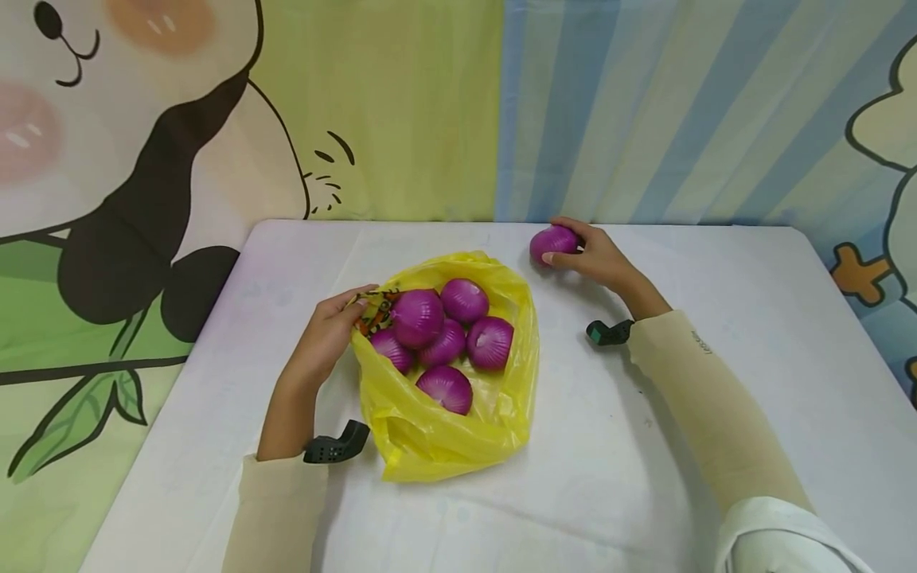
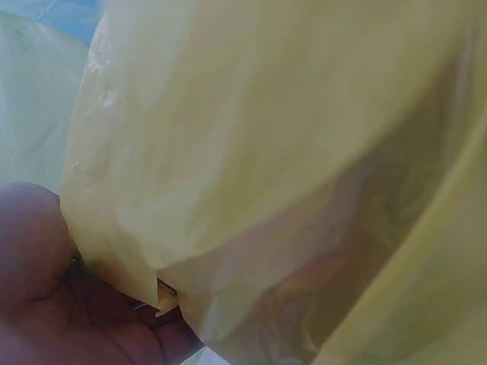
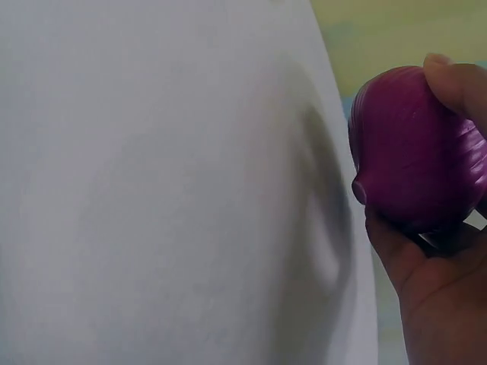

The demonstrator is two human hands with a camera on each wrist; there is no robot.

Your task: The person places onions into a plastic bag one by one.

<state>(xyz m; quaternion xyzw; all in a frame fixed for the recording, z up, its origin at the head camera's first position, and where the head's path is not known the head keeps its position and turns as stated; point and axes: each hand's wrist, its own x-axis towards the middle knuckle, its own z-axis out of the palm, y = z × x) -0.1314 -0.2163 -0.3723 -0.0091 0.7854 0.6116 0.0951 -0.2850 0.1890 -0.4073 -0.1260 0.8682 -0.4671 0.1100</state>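
A purple onion [image 1: 552,245] is gripped by my right hand [image 1: 591,256] near the table's back edge, right of the bag. The right wrist view shows the same onion [image 3: 415,152] between thumb and fingers, its stem end bare. My left hand [image 1: 324,338] pinches the left rim of a yellow plastic bag [image 1: 430,446], which stands with its mouth spread wide. Inside the bag lie several purple onions [image 1: 490,343], some piled on others. In the left wrist view the bag's thin wall [image 2: 228,137] fills most of the picture and covers part of the left hand [image 2: 99,319].
A white cloth covers the table [image 1: 616,477]. Behind it hangs a curtain [image 1: 401,111] with a cartoon print and blue stripes. Each wrist wears a small black device [image 1: 337,444].
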